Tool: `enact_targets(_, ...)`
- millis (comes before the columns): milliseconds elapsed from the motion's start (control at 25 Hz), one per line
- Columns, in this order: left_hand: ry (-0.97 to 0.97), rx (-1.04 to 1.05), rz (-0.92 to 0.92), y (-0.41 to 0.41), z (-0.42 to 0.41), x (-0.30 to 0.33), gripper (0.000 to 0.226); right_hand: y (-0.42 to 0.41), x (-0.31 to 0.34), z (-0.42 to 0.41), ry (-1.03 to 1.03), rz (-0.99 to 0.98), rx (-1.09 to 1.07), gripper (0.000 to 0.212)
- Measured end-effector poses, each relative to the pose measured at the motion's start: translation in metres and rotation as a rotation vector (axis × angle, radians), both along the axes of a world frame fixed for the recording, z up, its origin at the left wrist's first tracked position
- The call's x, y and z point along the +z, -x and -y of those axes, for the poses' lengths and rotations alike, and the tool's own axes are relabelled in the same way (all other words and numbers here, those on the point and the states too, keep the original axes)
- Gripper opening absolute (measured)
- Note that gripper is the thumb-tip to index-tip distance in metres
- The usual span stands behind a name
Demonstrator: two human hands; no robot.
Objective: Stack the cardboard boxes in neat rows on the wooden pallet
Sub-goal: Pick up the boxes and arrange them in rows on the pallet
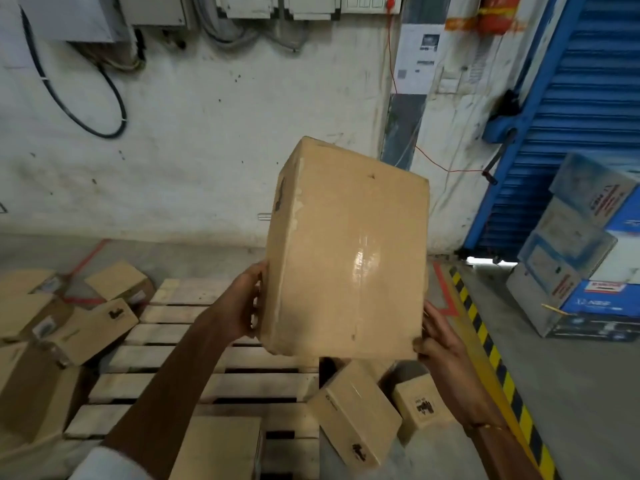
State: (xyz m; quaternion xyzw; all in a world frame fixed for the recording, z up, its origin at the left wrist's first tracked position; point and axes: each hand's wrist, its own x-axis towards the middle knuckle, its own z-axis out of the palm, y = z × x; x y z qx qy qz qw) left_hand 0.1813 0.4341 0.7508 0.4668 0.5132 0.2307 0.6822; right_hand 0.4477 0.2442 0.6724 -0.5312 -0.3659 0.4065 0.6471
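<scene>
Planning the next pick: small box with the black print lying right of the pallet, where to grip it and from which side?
Take the small box across its two long side faces, coming down from above. It is tilted, with its printed face up and nothing lying on it. A bigger box sits close on its left, so that side looks tight. Both hands are now busy with the raised box.

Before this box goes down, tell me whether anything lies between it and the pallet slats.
Nothing visible does. The held box, gripped by the left hand and right hand, hangs above bare slats of the wooden pallet. One box sits on the near slats; loose boxes lie at the right edge.
</scene>
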Motion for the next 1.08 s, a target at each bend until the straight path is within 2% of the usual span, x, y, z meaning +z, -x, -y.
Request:
enact_targets(80,-0.044,0.040,0.154,-0.007,0.002,0.001,0.053,0.004,0.004,-0.009,0.049,0.068,0.005,0.056)
enact_targets(120,-0.092,0.058,0.232,-0.007,-0.003,-0.005,0.057,0.005,0.011,-0.013,0.082,0.045,0.000,0.042)
enact_targets(160,-0.144,0.079,0.286,-0.004,-0.003,-0.009,0.057,0.006,0.018,-0.016,0.130,-0.014,0.014,0.039)
enact_targets(200,-0.207,0.089,0.317,0.003,-0.004,-0.015,0.055,0.003,0.024,-0.019,0.184,-0.102,0.042,0.052)
enact_targets(280,-0.380,0.078,0.255,0.019,-0.010,-0.024,0.048,-0.001,0.031,-0.026,0.253,-0.268,0.159,0.073)
enact_targets(400,-0.586,-0.083,0.055,0.034,-0.024,-0.018,0.040,0.005,0.027,-0.034,0.280,-0.450,0.224,0.077)
enact_targets(480,-0.552,-0.163,-0.047,0.044,-0.036,-0.018,0.056,0.006,0.022,-0.033,0.215,-0.521,0.161,0.059)
enact_targets(520,-0.486,-0.198,-0.030,0.047,-0.037,-0.019,0.066,0.009,0.025,-0.030,0.177,-0.488,0.155,0.047)
enact_targets(560,-0.425,-0.248,0.013,0.048,-0.028,-0.015,0.064,0.015,0.032,-0.026,0.143,-0.427,0.178,0.037)
enact_targets(640,-0.404,-0.226,0.105,0.043,-0.003,-0.008,0.019,0.024,0.037,-0.026,0.151,-0.287,0.224,0.027)
enact_targets(720,-0.339,-0.091,0.025,0.034,0.010,-0.018,0.056,0.030,0.038,-0.029,0.177,-0.180,0.189,0.030)
enact_targets(760,-0.323,-0.043,0.036,0.033,0.008,-0.025,0.061,0.029,0.035,-0.031,0.202,-0.151,0.166,0.032)
enact_targets(880,-0.446,0.034,-0.087,0.028,0.011,-0.030,0.036,0.019,0.026,-0.029,0.352,-0.157,0.097,0.031)
enact_targets(960,-0.454,0.063,-0.132,0.022,0.017,-0.028,0.021,0.012,0.025,-0.024,0.350,-0.293,0.155,0.021)
enact_targets(1000,-0.462,0.074,-0.142,0.018,0.020,-0.031,0.017,0.009,0.026,-0.021,0.315,-0.379,0.193,0.037)
enact_targets(1080,-0.430,0.101,-0.161,0.004,0.032,-0.025,0.028,0.001,0.022,-0.013,0.260,-0.542,0.243,0.059)
